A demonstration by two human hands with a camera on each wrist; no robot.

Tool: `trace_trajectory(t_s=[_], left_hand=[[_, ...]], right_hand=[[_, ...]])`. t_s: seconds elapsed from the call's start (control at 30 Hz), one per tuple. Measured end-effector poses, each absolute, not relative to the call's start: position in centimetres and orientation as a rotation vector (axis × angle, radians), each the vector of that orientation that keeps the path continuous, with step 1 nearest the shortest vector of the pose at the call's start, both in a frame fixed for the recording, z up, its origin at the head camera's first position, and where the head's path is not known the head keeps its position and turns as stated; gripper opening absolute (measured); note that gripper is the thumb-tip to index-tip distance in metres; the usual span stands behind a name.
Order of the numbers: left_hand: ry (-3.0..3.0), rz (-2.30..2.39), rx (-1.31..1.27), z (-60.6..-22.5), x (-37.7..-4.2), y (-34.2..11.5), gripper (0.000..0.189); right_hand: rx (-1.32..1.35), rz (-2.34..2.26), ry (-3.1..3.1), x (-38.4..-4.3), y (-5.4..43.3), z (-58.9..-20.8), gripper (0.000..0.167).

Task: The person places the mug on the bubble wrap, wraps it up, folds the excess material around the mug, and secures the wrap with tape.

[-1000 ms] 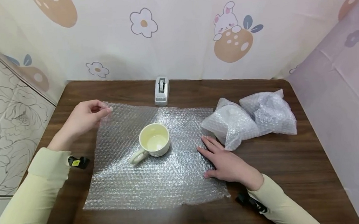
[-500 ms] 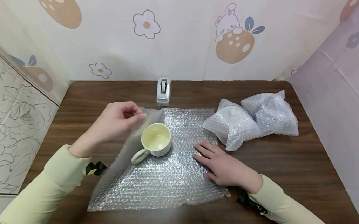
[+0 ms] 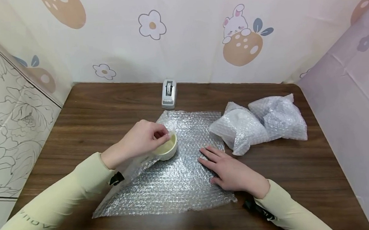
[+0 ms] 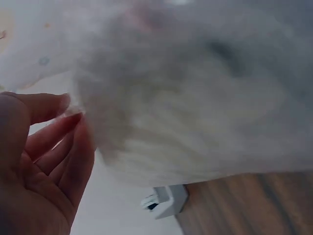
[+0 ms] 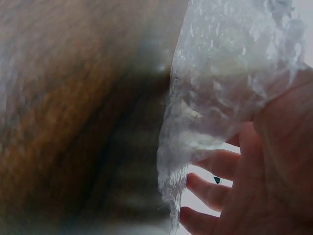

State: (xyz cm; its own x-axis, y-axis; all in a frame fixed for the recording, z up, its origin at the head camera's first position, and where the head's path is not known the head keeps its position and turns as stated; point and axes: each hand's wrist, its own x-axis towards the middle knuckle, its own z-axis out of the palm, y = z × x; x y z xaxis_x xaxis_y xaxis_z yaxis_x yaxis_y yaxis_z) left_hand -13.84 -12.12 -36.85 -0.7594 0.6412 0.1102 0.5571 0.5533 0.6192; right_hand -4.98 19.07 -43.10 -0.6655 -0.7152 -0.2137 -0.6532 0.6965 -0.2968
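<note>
A sheet of bubble wrap [image 3: 183,187] lies on the brown table, its left part lifted and folded toward the middle. My left hand [image 3: 142,138] pinches the sheet's edge between thumb and fingers, over the pale yellow cup [image 3: 169,150]. The cup stands upright on the wrap, its handle and left side hidden behind the hand and the raised film. In the left wrist view the film [image 4: 195,107] hangs blurred from the fingertips. My right hand [image 3: 228,169] rests on the right part of the sheet, fingers spread and fairly straight.
A grey-white tape dispenser [image 3: 169,94] stands behind the wrap near the table's back edge. Two bubble-wrapped bundles [image 3: 244,128] lie at the right, just beyond the right hand. Patterned curtains [image 3: 192,49] border the table at the back and sides.
My left hand has carried the sheet's left edge rightward, from the far left corner to over the cup, folding the wrap with it. The right hand has shifted slightly and stays on the sheet.
</note>
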Motion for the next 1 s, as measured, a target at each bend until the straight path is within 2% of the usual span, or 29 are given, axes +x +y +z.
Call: trace_trajectory(t_s=[0.63, 0.83, 1.0], left_hand=[[2.617, 0.453, 1.555, -37.9, -12.6, -15.7, 0.042], [2.581, 0.368, 1.595, -39.0, -12.6, -16.6, 0.056], [2.577, 0.405, 1.593, -40.1, -12.2, -17.4, 0.059]], right_hand=[[-1.089, -0.385, 2.596, -5.1, 19.8, -43.6, 0.073], [-1.099, -0.392, 2.597, -5.2, 19.8, -43.7, 0.073], [-1.095, -0.41, 2.592, -5.2, 19.9, -43.8, 0.074]])
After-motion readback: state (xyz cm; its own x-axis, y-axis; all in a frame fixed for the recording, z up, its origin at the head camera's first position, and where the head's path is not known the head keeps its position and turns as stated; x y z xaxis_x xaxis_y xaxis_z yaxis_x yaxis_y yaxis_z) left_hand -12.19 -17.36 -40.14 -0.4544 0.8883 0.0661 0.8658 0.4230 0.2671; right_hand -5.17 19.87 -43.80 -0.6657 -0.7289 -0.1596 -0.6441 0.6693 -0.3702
